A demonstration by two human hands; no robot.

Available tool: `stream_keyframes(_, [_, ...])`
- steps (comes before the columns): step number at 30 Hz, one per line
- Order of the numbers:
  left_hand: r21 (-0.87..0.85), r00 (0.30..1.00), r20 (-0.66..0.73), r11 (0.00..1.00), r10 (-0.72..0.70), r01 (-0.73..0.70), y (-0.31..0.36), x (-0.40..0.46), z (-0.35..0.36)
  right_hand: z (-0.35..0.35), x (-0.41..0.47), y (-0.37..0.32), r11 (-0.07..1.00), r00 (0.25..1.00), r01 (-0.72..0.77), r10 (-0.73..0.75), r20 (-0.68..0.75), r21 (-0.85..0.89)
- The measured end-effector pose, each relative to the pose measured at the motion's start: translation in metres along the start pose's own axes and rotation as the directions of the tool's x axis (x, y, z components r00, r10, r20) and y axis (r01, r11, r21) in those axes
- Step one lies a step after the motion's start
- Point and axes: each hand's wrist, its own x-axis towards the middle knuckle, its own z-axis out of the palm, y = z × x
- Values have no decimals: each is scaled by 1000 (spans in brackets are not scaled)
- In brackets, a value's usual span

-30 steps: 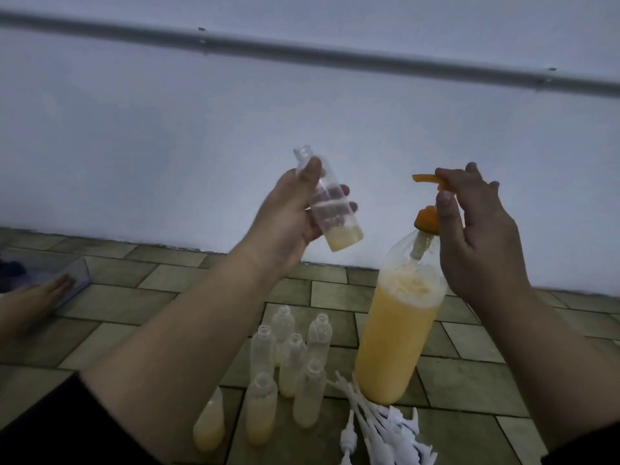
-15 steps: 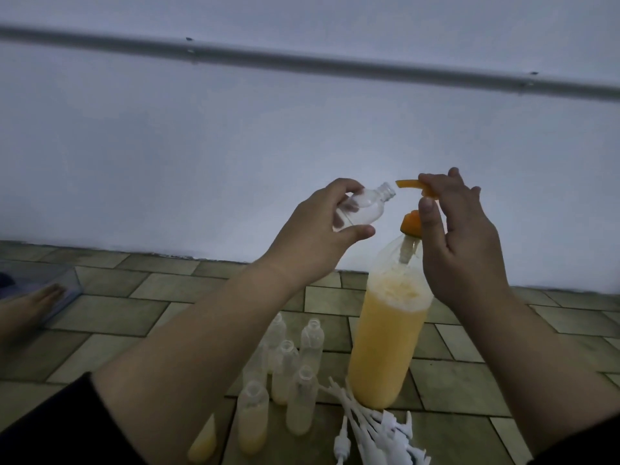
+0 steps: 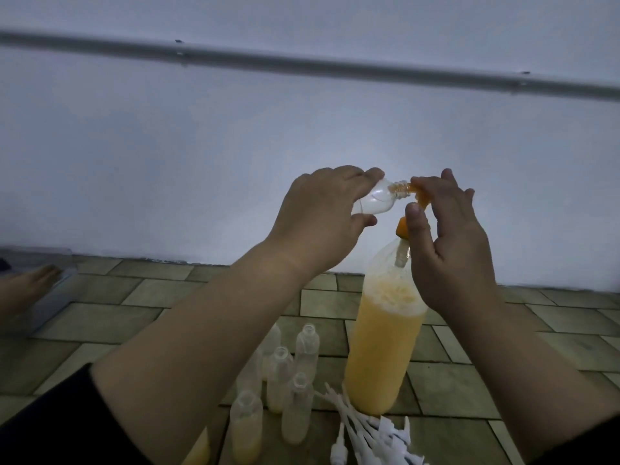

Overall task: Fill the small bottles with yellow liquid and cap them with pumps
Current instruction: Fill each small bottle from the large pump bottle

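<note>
Your left hand [image 3: 322, 213] grips the small bottle [image 3: 147, 204] sideways, neck at the orange spout [image 3: 419, 196] your right hand [image 3: 446, 243] pinches. Seat the spout inside the neck, then pump slowly.

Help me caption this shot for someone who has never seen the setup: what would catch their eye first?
First, the tall bottle of yellow liquid standing on the tiled floor, right of centre. Above it, the left hand holds a small clear bottle tipped sideways, its neck at the orange pump spout under the right hand. In front stand small uncapped bottles beside white pumps.
</note>
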Motion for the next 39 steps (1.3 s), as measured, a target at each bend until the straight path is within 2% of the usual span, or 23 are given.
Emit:
stream_keyframes(5, [42, 999, 41, 999, 32, -34, 1, 1, 3, 12, -4, 3, 997, 995, -35, 40, -87, 62])
stream_keyframes(10, [71, 990, 137, 997, 18, -28, 0, -1, 4, 16, -11, 5, 996, 996, -67, 71, -54, 66])
stream_keyframes(13, [91, 992, 117, 994, 42, -53, -1, 3, -4, 8, -5, 0, 994, 999, -37, 41, -31, 104])
stream_keyframes(17, [100, 996, 44, 992, 78, -83, 4, 5, -3, 4, 0, -2, 989, 993, -44, 58, -98, 141])
stream_keyframes(20, [88, 999, 14, 995, 48, -49, 7, 1, 5, 10, -4, 0, 987, 986, -69, 90, -140, 146])
stream_keyframes(29, [84, 995, 91, 995, 48, -55, 2, 0, -4, 2, -4, -6, 990, 995, -45, 57, -80, 136])
stream_keyframes(35, [70, 997, 57, 996, 60, -64, 6, 0, -2, 5, -6, -9, 996, 990, -40, 50, -132, 73])
stream_keyframes(39, [80, 995, 84, 995, 55, -62, 6, -6, 6, 13, -12, -4, 993, 987, -52, 67, -144, 107])
